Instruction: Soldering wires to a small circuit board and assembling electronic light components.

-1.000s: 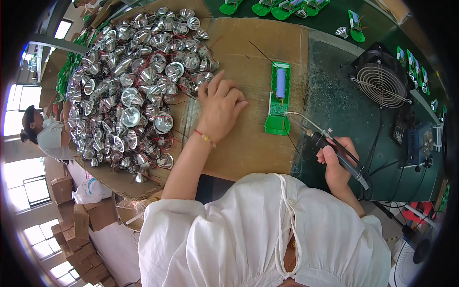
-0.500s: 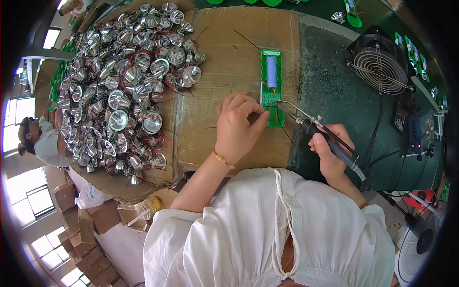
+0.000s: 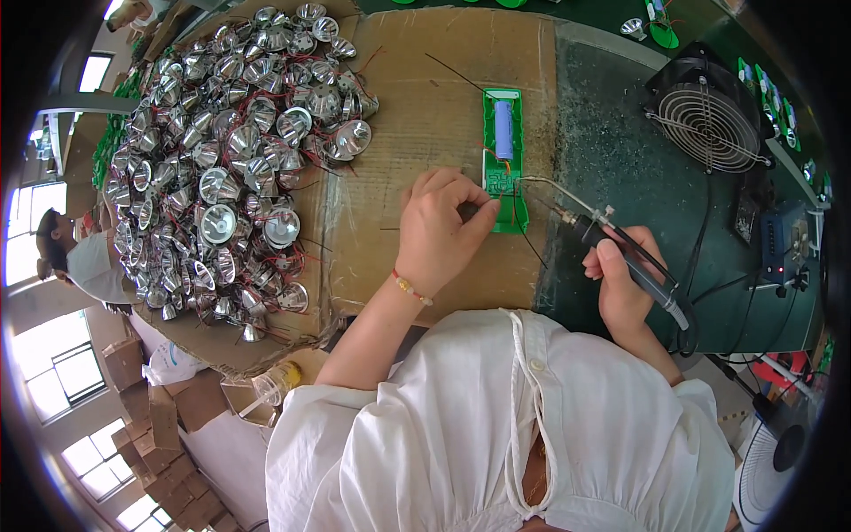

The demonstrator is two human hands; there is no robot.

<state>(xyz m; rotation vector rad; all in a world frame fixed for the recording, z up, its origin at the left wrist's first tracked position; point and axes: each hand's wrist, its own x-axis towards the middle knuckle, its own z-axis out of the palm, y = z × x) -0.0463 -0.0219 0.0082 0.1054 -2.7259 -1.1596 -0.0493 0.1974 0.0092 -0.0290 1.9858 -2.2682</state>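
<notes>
My right hand [image 3: 628,270] is wrapped round the grip of a soldering iron [image 3: 634,277] with a thin curved metal tube fixed along it. The tube's end reaches the right edge of a small green circuit board [image 3: 501,183]. That board sits in a long green plastic housing [image 3: 509,217] together with a blue cylindrical battery [image 3: 503,130]. At the board's left side, my left hand [image 3: 441,222] is closed in a pinch on what looks like a thin wire; a dark strand shows left of the hand. Another dark wire [image 3: 533,250] trails off the board toward me.
A large heap of silver reflector cups [image 3: 226,177] with red wires covers the left of the cardboard sheet [image 3: 399,106]. A black fan [image 3: 709,124] with a wire grille and a blue box [image 3: 780,248] stand at right. Further green housings lie along the far edge.
My right hand and the soldering iron have shifted slightly right, and the iron's tip has drawn back from the board. My left hand has hardly moved.
</notes>
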